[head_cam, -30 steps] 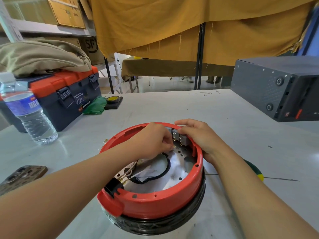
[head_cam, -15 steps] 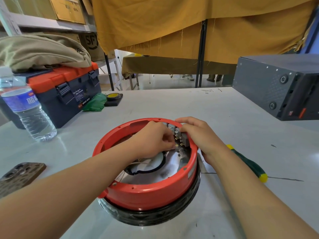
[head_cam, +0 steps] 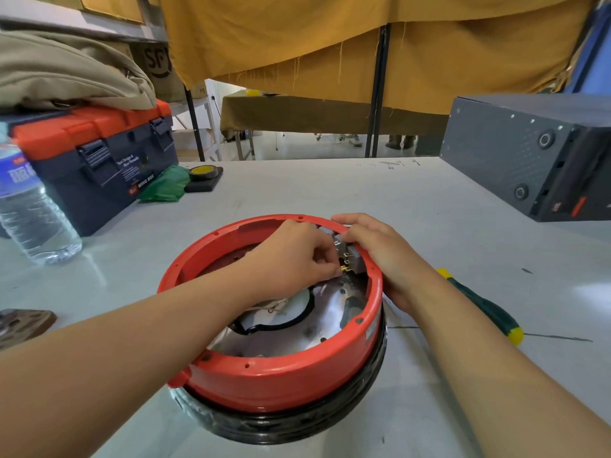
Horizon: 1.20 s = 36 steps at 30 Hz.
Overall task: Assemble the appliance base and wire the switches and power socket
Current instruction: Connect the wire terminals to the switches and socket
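Inside red base (head_cam: 281, 381) — both hands (head_cam: 291, 256) pinching.

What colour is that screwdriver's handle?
Green with yellow ends, on the screwdriver in the head view.

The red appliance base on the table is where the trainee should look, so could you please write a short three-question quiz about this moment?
1. True or false: the green-handled screwdriver is held in one of the hands.
2. Which hand pinches a small brass terminal at the grey switch block? A) left hand B) right hand C) neither
3. Fill in: the red appliance base sits on top of a ______ ring.

Key
1. False; it lies on the table, behind the right forearm.
2. A; the right hand grips the base's rim beside the block.
3. Black.
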Motion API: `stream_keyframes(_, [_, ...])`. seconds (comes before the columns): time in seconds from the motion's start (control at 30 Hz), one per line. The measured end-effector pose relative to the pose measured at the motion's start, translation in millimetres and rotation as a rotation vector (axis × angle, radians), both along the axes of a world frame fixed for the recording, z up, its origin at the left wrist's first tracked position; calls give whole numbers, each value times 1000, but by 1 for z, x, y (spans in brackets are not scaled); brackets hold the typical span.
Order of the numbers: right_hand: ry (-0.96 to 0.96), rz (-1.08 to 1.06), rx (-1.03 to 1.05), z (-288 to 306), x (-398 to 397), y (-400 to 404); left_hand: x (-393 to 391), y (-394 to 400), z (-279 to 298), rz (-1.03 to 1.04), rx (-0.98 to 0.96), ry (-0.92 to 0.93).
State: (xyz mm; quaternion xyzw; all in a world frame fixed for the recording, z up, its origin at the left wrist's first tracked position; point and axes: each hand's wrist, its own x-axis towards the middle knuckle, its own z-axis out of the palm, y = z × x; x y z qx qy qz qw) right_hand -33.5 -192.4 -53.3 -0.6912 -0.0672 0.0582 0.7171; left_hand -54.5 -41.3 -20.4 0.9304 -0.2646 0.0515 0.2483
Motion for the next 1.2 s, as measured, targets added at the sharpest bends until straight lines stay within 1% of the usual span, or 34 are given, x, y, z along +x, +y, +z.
stream_keyframes(0.5, [4,6,32,0,1,1,-1,0,-1,-6,40,-7])
stream_keyframes(0.67, [-7,0,11,-1,1,0,-2,-2,-1,14,51,-16])
stream_keyframes(1.2, [-12,-6,-16,0,0,1,-4,-4,-2,34,-3,-4])
